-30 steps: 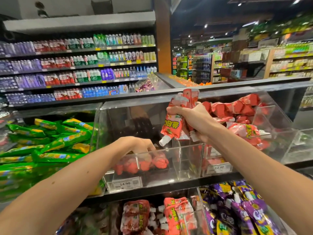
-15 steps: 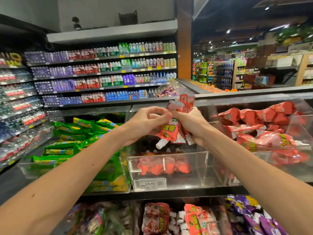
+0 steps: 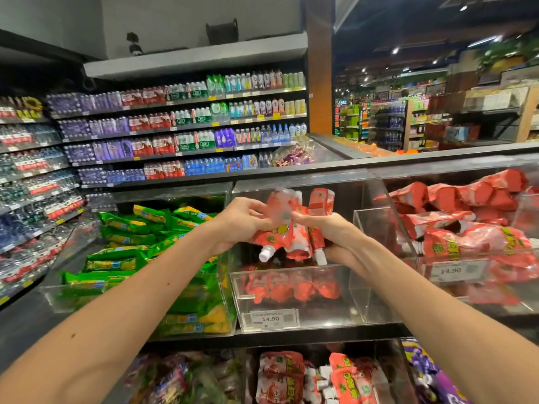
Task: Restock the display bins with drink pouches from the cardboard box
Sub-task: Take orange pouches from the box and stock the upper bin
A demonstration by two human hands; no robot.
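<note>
Above the clear acrylic middle bin (image 3: pixel 320 314), both hands hold a bunch of red drink pouches with white screw caps (image 3: pixel 293 233), caps pointing down. The left hand (image 3: pixel 242 225) has its fingers curled on the leftmost pouch of the bunch. The right hand (image 3: pixel 331 233) grips the others, fingers wrapped round them. Inside the bin a row of red pouches (image 3: pixel 291 287) lies behind its front wall, and a white price label (image 3: pixel 269 318) reading 14.90 is fixed to the bin's front. Left of the bin, green and yellow pouches (image 3: pixel 131 252) are heaped in a matching bin; right of it lies a pile of red pouches (image 3: pixel 466 237). Below the bin, a lower shelf carries more red packs (image 3: pixel 280 377) and purple packs (image 3: pixel 428 374).
</note>
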